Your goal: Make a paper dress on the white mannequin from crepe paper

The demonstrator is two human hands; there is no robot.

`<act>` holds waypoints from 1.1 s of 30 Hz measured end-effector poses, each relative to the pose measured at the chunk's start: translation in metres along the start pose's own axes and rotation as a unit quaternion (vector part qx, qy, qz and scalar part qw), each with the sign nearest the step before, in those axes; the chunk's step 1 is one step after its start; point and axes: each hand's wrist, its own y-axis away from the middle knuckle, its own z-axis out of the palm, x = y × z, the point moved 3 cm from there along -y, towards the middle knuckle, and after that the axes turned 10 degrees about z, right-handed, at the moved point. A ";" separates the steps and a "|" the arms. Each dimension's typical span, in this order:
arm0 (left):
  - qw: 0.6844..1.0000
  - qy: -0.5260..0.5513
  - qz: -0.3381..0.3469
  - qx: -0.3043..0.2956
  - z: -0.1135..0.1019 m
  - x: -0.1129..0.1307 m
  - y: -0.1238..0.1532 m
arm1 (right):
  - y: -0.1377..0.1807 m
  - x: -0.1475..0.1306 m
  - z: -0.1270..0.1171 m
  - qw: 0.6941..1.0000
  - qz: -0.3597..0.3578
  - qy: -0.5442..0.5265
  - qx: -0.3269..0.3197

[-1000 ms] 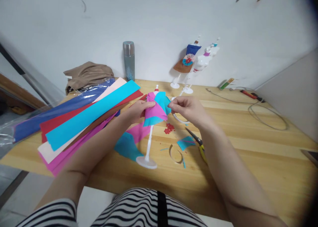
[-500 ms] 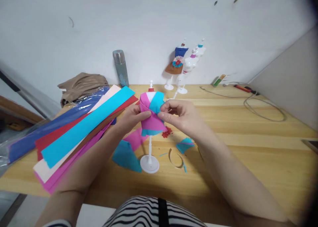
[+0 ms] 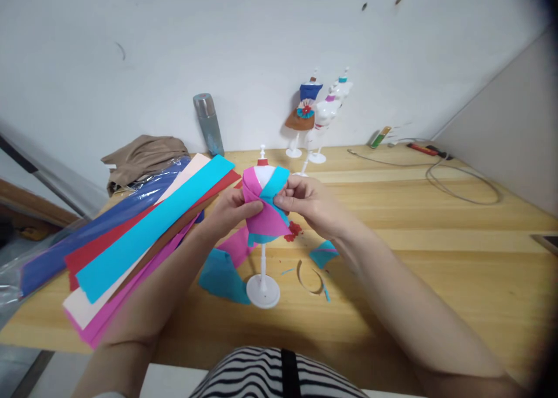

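Note:
A small white dress form (image 3: 263,290) with a red neck band stands upright on its round base between my hands. Pink crepe paper (image 3: 268,222) and blue crepe paper (image 3: 274,183) cross over its chest. My left hand (image 3: 235,207) pinches the pink paper at the form's left side, thumb lying across the front. With thumb and index finger, my right hand (image 3: 299,199) grips the blue paper's edge at the right side. Behind and below my right hand lies a red paper flower (image 3: 293,231).
Crepe paper strips (image 3: 152,229) in several colours lie at left, near brown cloth (image 3: 146,157) and a thermos (image 3: 208,125). Other dress forms (image 3: 326,112) stand at the back. A blue scrap (image 3: 322,255), a curled strip (image 3: 307,284) and a cable (image 3: 462,192) are on the right.
The blue paper on the chest now lies in a narrower, slanted band, drawn toward the right by my right hand. My left hand keeps its hold on the pink paper. The view has shifted slightly.

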 end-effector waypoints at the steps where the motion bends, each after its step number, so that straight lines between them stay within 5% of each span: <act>1: 1.000 0.002 0.001 -0.005 0.001 0.001 0.001 | -0.001 0.001 0.000 1.000 0.005 -0.012 -0.007; 11: 0.998 -0.005 0.016 -0.066 0.007 0.008 0.005 | -0.004 0.001 -0.006 0.995 0.029 -0.031 -0.086; 19: 0.988 -0.091 0.106 -0.071 0.018 0.036 0.008 | 0.008 -0.010 -0.016 0.998 0.031 0.000 -0.055; 27: 0.984 -0.153 0.084 -0.031 0.027 0.045 0.017 | 0.013 -0.013 -0.021 0.998 0.026 0.000 -0.056; 33: 0.992 -0.102 0.071 -0.029 0.028 0.041 0.017 | 0.017 -0.016 -0.017 0.999 -0.013 -0.003 -0.037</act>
